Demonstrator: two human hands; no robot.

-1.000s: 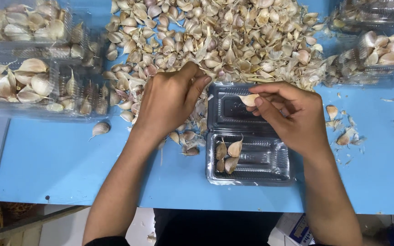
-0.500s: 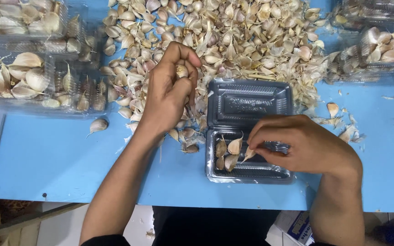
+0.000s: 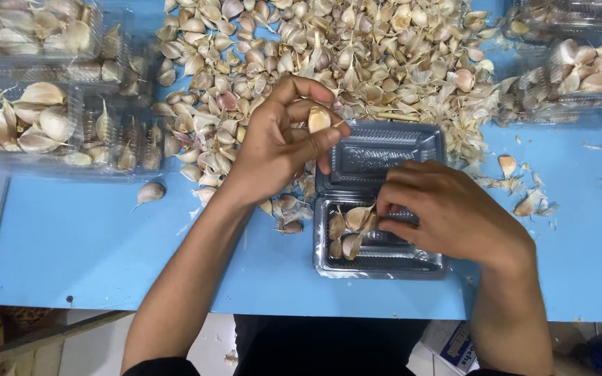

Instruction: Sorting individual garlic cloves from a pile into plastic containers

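Observation:
My left hand [image 3: 278,145] is lifted above the edge of the garlic pile, pinching one garlic clove [image 3: 318,118] between thumb and fingers. Over the open clear plastic clamshell box [image 3: 384,261] rests my right hand [image 3: 447,212], its fingertips down among the few cloves [image 3: 348,230] lying in the box's left end; whether it grips one of them is hidden. The box's lid [image 3: 377,153] is folded back toward the pile. A large heap of loose garlic cloves [image 3: 329,49] covers the far middle of the blue table [image 3: 85,251].
Filled clear boxes of garlic [image 3: 43,118] are stacked at the far left and more of them [image 3: 580,69] at the far right. A single clove [image 3: 150,191] lies by the left boxes. Papery skins [image 3: 524,202] litter the right side. The table's near edge runs just below the box.
My left hand picked a clove out of the pile and raised it. My right hand moved from above the lid down into the box with its clove and stays there.

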